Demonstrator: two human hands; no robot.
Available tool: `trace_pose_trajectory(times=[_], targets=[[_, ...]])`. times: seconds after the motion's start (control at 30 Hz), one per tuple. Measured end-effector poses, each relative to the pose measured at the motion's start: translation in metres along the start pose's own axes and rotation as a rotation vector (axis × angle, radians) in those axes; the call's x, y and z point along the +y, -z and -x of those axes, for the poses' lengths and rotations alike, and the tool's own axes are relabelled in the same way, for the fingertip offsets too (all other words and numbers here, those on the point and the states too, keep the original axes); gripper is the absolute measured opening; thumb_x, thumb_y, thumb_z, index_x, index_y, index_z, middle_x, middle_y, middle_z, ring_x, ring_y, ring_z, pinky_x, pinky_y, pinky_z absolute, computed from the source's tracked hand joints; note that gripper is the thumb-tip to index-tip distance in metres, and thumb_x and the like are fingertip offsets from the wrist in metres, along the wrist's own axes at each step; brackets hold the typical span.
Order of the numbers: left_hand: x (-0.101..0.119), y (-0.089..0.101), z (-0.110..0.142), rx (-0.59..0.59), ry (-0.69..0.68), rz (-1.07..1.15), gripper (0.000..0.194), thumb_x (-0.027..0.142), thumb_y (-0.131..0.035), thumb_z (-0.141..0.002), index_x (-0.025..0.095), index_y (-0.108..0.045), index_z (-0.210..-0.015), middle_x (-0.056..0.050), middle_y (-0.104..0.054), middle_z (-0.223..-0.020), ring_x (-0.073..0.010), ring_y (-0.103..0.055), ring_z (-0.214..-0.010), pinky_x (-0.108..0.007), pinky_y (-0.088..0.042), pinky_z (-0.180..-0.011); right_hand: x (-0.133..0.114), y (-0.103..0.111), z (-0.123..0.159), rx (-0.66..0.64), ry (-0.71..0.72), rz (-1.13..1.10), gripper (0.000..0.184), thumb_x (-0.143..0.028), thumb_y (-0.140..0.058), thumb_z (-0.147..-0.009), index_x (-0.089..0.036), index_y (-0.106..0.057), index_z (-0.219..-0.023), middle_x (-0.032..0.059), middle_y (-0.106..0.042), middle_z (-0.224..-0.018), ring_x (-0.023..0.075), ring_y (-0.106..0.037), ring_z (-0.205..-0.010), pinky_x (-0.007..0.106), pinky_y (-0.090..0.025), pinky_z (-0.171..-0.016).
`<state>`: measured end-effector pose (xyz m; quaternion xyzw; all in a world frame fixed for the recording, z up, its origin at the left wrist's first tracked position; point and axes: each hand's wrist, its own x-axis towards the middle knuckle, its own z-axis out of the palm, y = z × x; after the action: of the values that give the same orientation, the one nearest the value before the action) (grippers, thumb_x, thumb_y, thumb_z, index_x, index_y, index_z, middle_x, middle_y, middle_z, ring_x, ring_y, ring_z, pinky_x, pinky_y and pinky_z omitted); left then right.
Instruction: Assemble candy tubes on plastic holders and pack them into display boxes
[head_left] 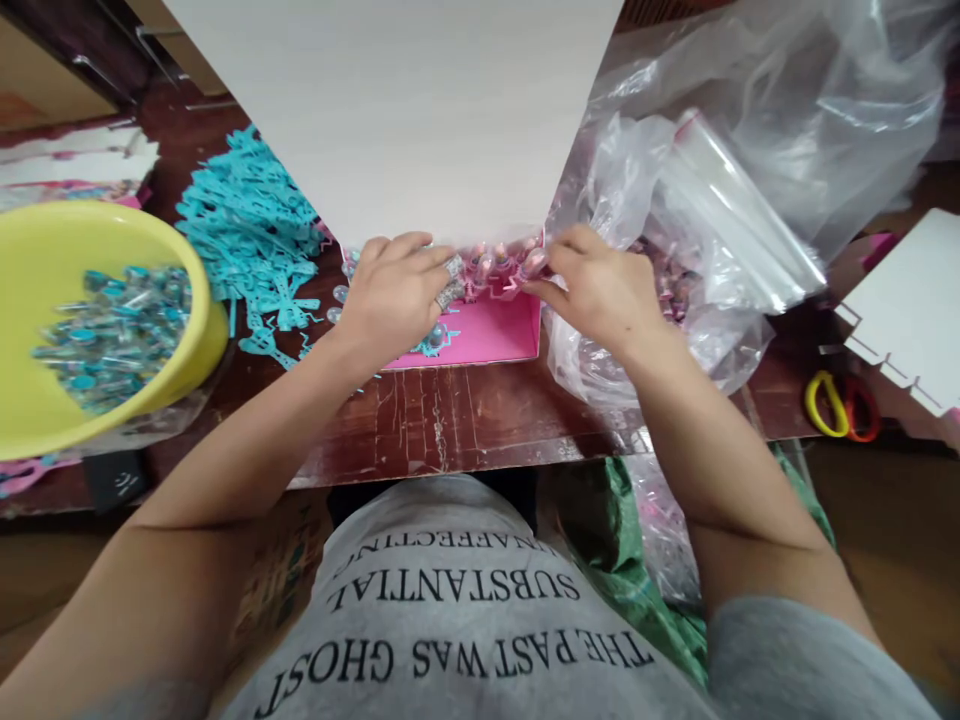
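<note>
My left hand [397,300] lies over the left part of a pink box [487,335], its fingers stretched to the right across the small pieces inside. Silvery glitter shows at its fingertips. My right hand [604,290] is at the box's right end, thumb and fingers closed on a small pink piece with a clear, shiny top [533,263]. More pink pieces [484,262] stand in a row along the back of the box. A turquoise piece with a clear bead-like top [436,338] lies near the front left. The box's large white lid [420,110] stands raised behind.
Left are a yellow basin [208,320] holding wrapped turquoise items and a heap of turquoise plastic pieces [247,215]. Clear plastic bags [720,210], one holding pink items, lie right. Scissors [829,405] and white card [911,310] rest farther right on the dark red table [480,410].
</note>
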<state>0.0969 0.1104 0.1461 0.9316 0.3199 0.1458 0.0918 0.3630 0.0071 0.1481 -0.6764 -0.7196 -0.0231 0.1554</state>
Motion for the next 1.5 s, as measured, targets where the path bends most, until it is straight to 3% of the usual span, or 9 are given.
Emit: trace_pose_trajectory(times=[0.4, 0.67, 0.8, 0.9, 0.97, 1.2, 1.33, 1.4, 1.5], targets=[[0.003, 0.005, 0.009, -0.015, 0.022, -0.13, 0.037, 0.018, -0.053, -0.095, 0.023, -0.08, -0.12, -0.006, -0.068, -0.152, -0.0337, -0.057, -0.145, -0.057, -0.041, -0.114, -0.027, 0.019, -0.033, -0.382, 0.06, 0.333, 0.046, -0.047, -0.044, -0.112, -0.018, -0.072, -0.133, 0.0141, -0.066, -0.137, 0.0259, -0.069, -0.091, 0.035, -0.036, -0.063], [0.0, 0.002, 0.011, -0.017, -0.004, -0.031, 0.04, 0.019, -0.05, -0.097, 0.022, -0.078, -0.126, -0.007, -0.064, -0.157, -0.0325, -0.06, -0.144, -0.058, -0.043, -0.116, -0.016, -0.004, -0.03, -0.225, 0.092, 0.264, 0.049, -0.047, -0.037, -0.113, -0.023, -0.073, -0.136, 0.0151, -0.062, -0.143, 0.0277, -0.065, -0.101, 0.033, -0.037, -0.063], [-0.013, 0.032, 0.028, 0.246, 0.026, 0.105, 0.036, 0.035, -0.048, -0.108, 0.023, -0.074, -0.131, -0.006, -0.071, -0.147, -0.0262, -0.064, -0.139, -0.05, -0.047, -0.118, -0.007, -0.01, -0.014, -0.048, 0.026, 0.203, 0.051, -0.058, -0.044, -0.11, -0.03, -0.068, -0.146, 0.0163, -0.059, -0.15, 0.0277, -0.065, -0.096, 0.034, -0.037, -0.061], [-0.044, 0.053, 0.049, 0.593, 0.236, 0.1, 0.04, 0.044, -0.042, -0.113, 0.028, -0.065, -0.142, -0.004, -0.071, -0.147, -0.0216, -0.062, -0.141, -0.044, -0.046, -0.121, 0.002, -0.023, -0.007, 0.064, 0.028, 0.16, 0.05, -0.061, -0.042, -0.111, -0.031, -0.077, -0.129, 0.0143, -0.062, -0.147, 0.028, -0.066, -0.098, 0.036, -0.042, -0.063], [-0.071, 0.055, 0.065, 0.675, 0.385, 0.066, 0.043, 0.042, -0.037, -0.115, 0.028, -0.051, -0.153, -0.005, -0.067, -0.15, -0.0202, -0.061, -0.14, -0.043, -0.047, -0.118, 0.007, -0.035, -0.006, 0.128, 0.057, 0.119, 0.049, -0.061, -0.044, -0.11, -0.03, -0.082, -0.118, 0.0139, -0.065, -0.142, 0.0303, -0.066, -0.104, 0.038, -0.046, -0.067], [-0.129, -0.002, 0.074, 0.211, 0.533, 0.102, 0.046, 0.031, -0.06, -0.097, 0.013, -0.055, -0.139, -0.014, -0.077, -0.123, -0.0269, -0.07, -0.116, -0.043, -0.054, -0.106, 0.003, -0.055, -0.011, 0.149, 0.106, 0.04, 0.042, -0.053, -0.05, -0.11, -0.026, -0.081, -0.11, 0.0182, -0.064, -0.14, 0.036, -0.066, -0.118, 0.047, -0.059, -0.084], [-0.133, -0.024, 0.055, -0.061, 0.493, 0.141, 0.053, 0.022, -0.072, -0.08, 0.013, -0.06, -0.131, -0.008, -0.079, -0.113, -0.0288, -0.069, -0.109, -0.04, -0.054, -0.098, 0.002, -0.045, 0.002, 0.169, 0.07, 0.011, 0.042, -0.049, -0.056, -0.108, -0.026, -0.067, -0.142, 0.0183, -0.059, -0.15, 0.0295, -0.069, -0.111, 0.041, -0.062, -0.077], [-0.137, -0.027, 0.052, -0.077, 0.46, 0.18, 0.052, 0.024, -0.073, -0.08, 0.018, -0.061, -0.131, 0.0, -0.078, -0.105, -0.0227, -0.069, -0.099, -0.034, -0.056, -0.092, 0.013, -0.038, 0.014, 0.198, -0.022, -0.019, 0.057, -0.049, -0.058, -0.106, -0.025, -0.052, -0.158, 0.02, -0.051, -0.159, 0.0282, -0.069, -0.112, 0.042, -0.062, -0.078], [-0.147, -0.022, 0.056, 0.125, 0.483, 0.183, 0.05, 0.028, -0.077, -0.079, 0.02, -0.067, -0.127, 0.003, -0.077, -0.102, -0.0189, -0.066, -0.09, -0.037, -0.06, -0.092, 0.044, -0.028, 0.033, 0.301, -0.199, -0.081, 0.063, -0.048, -0.061, -0.102, -0.021, -0.049, -0.158, 0.0223, -0.047, -0.16, 0.0291, -0.067, -0.118, 0.047, -0.062, -0.09]])
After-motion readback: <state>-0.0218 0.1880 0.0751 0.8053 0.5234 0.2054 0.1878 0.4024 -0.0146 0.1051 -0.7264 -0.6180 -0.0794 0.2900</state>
